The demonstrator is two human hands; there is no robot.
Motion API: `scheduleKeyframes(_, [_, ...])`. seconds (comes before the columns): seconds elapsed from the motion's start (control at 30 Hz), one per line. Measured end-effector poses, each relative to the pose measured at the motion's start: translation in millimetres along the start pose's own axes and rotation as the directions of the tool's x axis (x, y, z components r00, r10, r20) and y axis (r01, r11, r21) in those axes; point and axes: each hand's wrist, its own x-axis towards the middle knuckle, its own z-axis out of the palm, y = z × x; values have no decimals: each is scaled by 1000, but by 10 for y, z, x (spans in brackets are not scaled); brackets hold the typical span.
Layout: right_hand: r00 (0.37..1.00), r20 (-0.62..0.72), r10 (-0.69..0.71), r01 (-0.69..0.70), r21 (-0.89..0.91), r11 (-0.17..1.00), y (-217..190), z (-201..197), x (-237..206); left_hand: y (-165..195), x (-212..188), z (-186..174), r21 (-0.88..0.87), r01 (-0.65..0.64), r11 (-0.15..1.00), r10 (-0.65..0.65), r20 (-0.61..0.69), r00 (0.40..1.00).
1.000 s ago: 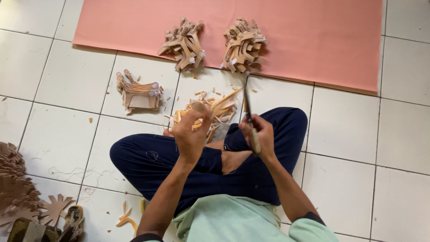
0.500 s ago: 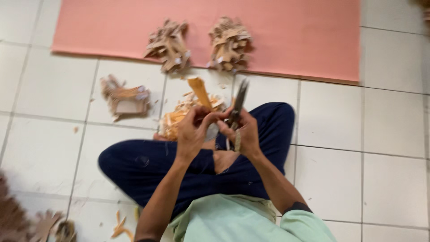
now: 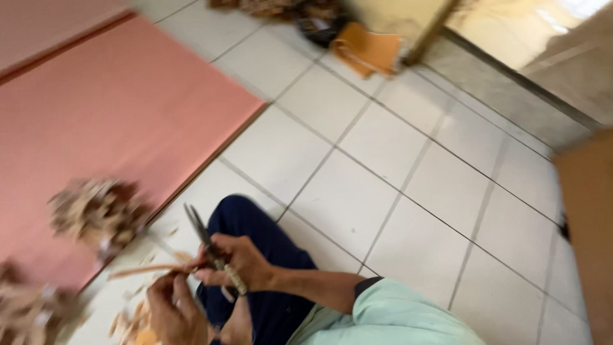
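Note:
My right hand (image 3: 239,262) grips a pair of dark scissors (image 3: 201,233), blades pointing up and away. My left hand (image 3: 172,310) sits low in the view, pinching a thin tan strip (image 3: 143,271) that reaches toward the scissor blades. Both hands hover over my crossed legs in dark blue trousers (image 3: 255,236). Tan offcuts (image 3: 128,319) lie on the tile under my left hand. The picture is blurred by head motion.
A pink mat (image 3: 108,121) covers the floor at left, with bundles of tan cut pieces (image 3: 96,211) at its edge and another bundle (image 3: 29,310) at bottom left. White floor tiles (image 3: 396,166) spread to the right. An orange flat item (image 3: 367,51) lies by a doorway.
The view has swung sharply to the right and tilted, so the mat and bundles now sit at left. My hands stay together with the scissors and strip.

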Motion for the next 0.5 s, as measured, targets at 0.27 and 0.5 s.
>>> scheduleKeyframes(0.27, [984,-16,179,-170,241,956,171,-186,-57,-347,321,756,-430,-120,895,3,-263,965])
scheduleKeyframes(0.5, [987,94,134,-158,336,928,560,114,24,-237,432,700,-389,-136,911,-19,-369,929])
